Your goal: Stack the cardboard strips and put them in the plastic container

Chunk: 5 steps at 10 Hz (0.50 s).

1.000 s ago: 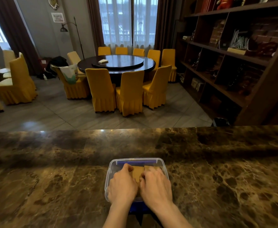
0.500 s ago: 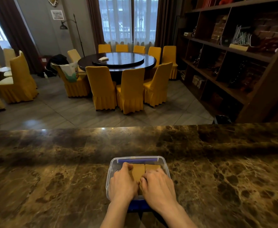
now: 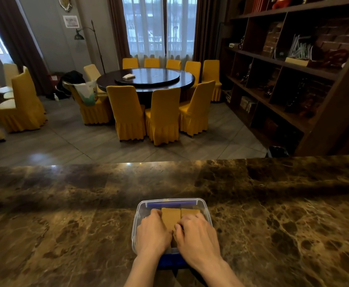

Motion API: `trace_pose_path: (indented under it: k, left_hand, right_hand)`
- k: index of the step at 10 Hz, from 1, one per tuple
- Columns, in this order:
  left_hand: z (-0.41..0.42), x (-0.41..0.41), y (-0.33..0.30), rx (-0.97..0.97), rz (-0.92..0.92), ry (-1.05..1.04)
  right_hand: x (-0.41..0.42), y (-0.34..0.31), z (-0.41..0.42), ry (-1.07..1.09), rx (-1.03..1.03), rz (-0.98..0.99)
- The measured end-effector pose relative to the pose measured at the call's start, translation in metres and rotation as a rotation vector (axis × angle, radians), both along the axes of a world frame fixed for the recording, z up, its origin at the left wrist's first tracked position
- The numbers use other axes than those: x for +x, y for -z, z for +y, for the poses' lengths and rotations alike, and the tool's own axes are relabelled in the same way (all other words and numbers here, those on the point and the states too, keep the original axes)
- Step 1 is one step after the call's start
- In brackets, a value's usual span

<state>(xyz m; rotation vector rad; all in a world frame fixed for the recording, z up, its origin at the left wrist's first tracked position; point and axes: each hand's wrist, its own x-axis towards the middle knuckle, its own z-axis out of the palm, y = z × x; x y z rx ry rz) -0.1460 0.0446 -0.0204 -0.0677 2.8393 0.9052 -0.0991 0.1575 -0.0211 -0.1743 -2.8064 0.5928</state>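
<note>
Head view: both hands (image 3: 173,233) press cardboard strips (image 3: 170,217) into plastic container (image 3: 205,208).

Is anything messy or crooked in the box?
Nothing stands out. The cardboard strips lie flat, side by side, inside the plastic container, with the left hand and right hand resting on them.

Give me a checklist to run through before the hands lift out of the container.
1. Cardboard strips inside the plastic container: ok, two stacks side by side.
2. Stacks lying flat: cannot tell, the hands cover their near ends.
3. Left hand resting on the strips: ok.
4. Right hand resting on the strips: ok.
5. Container seated on the marble counter: ok, upright and away from the far edge.
6. No loose strips left on the counter: ok, none in view.
</note>
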Motion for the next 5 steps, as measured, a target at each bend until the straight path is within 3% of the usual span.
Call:
trace_pose_path:
  k: [3, 5]
  left_hand:
    - [0.001, 0.002, -0.003, -0.056, 0.04, 0.068]
    - [0.0, 0.006, -0.012, -0.171, 0.184, 0.123]
  right_hand:
    - [0.0, -0.01, 0.008, -0.082, 0.002, -0.004]
    - [0.005, -0.032, 0.028, -0.044, 0.046, 0.079]
